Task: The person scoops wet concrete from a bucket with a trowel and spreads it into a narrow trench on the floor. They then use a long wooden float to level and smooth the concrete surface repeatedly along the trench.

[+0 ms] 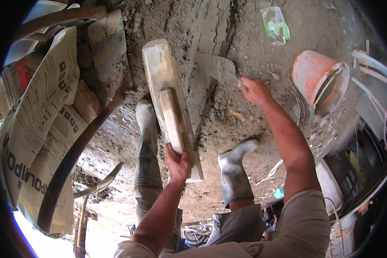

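Note:
My left hand [178, 165] is wrapped round the lower end of the handle of a long, mortar-smeared plastering float [157, 60]. The float points away from me, with its handle side showing. My right hand [256, 91] is closed at the handle end of a trowel [221, 68]; the fingers hide most of the handle. The trowel's grey blade reaches left over a band of wet-looking grey mortar [213, 21] that runs away from me along the ground. Part of this mortar is hidden behind the float.
An orange, mortar-stained bucket [311, 71] lies tipped at the right. My boots [238, 152] stand on rough, muddy ground. A shovel [109, 56] and a large printed paper sack [43, 129] are at the left. A green-and-clear plastic wrapper [275, 26] lies at the far right.

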The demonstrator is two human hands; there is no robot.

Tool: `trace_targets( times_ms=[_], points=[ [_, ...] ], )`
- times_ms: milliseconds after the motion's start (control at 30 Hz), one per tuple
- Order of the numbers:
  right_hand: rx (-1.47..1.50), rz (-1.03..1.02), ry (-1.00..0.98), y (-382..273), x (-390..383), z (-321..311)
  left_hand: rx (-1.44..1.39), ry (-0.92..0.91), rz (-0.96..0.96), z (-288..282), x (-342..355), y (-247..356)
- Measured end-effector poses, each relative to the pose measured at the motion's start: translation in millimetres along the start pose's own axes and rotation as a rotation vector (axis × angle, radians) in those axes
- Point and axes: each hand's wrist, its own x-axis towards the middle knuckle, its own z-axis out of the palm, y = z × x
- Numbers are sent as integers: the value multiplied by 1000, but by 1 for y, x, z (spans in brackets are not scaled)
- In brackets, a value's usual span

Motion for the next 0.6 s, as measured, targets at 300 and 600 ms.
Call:
trace_targets(
  times_ms=[300, 600],
  points=[
    [96, 149, 144, 2, 70, -45, -85, -34, -19, 2, 1, 2],
    [236, 134, 251, 26, 103, -58, -60, -9, -35, 7, 1, 10]
  ],
)
